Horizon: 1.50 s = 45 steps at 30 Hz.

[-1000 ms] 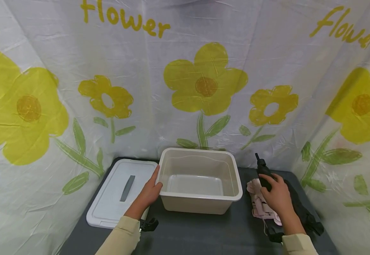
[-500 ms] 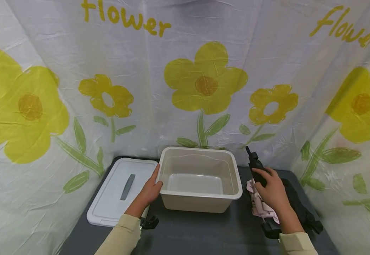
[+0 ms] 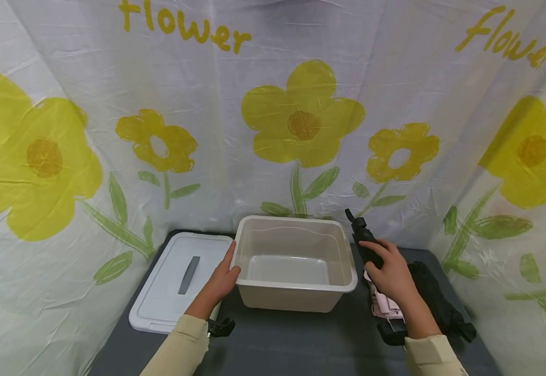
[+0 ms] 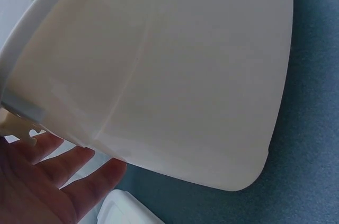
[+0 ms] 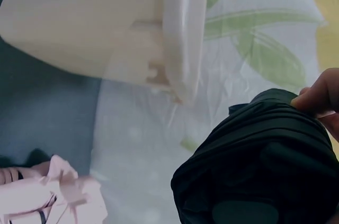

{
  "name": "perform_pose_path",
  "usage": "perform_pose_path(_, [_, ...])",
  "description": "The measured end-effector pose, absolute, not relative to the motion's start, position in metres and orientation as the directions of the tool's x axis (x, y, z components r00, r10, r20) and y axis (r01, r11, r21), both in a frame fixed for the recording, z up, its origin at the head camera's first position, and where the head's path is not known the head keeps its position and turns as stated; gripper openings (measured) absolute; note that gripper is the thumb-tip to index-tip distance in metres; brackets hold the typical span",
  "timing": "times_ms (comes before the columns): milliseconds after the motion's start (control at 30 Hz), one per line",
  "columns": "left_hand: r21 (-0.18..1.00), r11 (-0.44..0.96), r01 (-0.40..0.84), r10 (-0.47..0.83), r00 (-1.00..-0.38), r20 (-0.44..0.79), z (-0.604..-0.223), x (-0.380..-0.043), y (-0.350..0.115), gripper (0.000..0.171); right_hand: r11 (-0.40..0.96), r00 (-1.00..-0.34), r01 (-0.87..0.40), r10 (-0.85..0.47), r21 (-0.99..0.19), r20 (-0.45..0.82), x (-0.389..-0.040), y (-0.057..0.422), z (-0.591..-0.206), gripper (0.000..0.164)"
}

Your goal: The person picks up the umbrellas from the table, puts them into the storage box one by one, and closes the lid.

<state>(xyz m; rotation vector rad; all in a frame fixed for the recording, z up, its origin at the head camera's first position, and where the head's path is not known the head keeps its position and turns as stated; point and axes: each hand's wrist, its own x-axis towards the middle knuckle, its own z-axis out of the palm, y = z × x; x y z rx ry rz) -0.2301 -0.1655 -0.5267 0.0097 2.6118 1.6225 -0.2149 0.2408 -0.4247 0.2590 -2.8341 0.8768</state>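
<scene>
In the head view, a beige plastic storage box stands uncovered at the middle of the table, with nothing inside. My left hand touches its left side; in the left wrist view the fingers extend against the outer wall below the rim. To the right of the box, my right hand grips a black folded umbrella, held up at a tilt with its narrow tip pointing up and left. The right wrist view shows the umbrella's pleated cloth under the fingers. A pink folded umbrella lies below that hand.
A white lid with a grey handle lies left of the box. Another black folded umbrella rests at the table's right side. Behind the dark table hangs a white curtain printed with yellow flowers.
My right hand has moved left and slightly up with the black umbrella, nearer the box's right rim. More of the other black umbrella shows. The left hand has stayed at the box.
</scene>
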Motion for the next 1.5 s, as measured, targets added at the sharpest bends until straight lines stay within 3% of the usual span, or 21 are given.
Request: perform_pose_path(1500, [0.908, 0.416, -0.048, 0.013, -0.998, -0.058, -0.524, -0.226, -0.165, 0.071, 0.684, -0.907, -0.403, -0.388, -0.608, 0.164, -0.238, 0.173, -0.421, 0.048])
